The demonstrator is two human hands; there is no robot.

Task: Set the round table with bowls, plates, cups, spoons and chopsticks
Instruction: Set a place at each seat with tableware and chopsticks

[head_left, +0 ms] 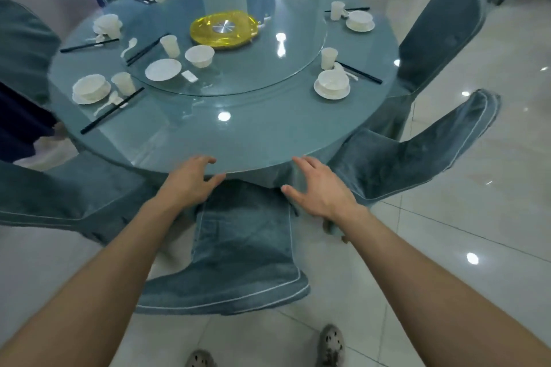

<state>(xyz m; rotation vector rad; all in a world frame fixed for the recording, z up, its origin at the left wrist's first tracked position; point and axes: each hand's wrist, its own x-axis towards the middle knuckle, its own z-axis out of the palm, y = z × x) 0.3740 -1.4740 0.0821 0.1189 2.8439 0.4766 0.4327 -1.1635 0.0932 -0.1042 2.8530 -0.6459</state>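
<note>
The round table [238,140] has a blue-green glass top and a glass turntable [262,68] in its middle. On the turntable lie a loose white plate [163,69], bowl [199,56], cup [170,45], spoon [128,47], black chopsticks [146,50] and a small white rest [190,76]. Several place settings of white bowl on plate, cup, spoon and chopsticks ring the table, one at the near right [332,84], one at the near left [91,89]. My left hand [189,183] and my right hand [319,191] hover at the near table edge, fingers loosely spread, holding nothing.
A covered chair [244,247] stands pushed in right under my hands. More blue-green chairs surround the table, one at the right [417,152] and one at the left [68,191]. A yellow disc [225,28] marks the turntable's centre. White tiled floor lies around.
</note>
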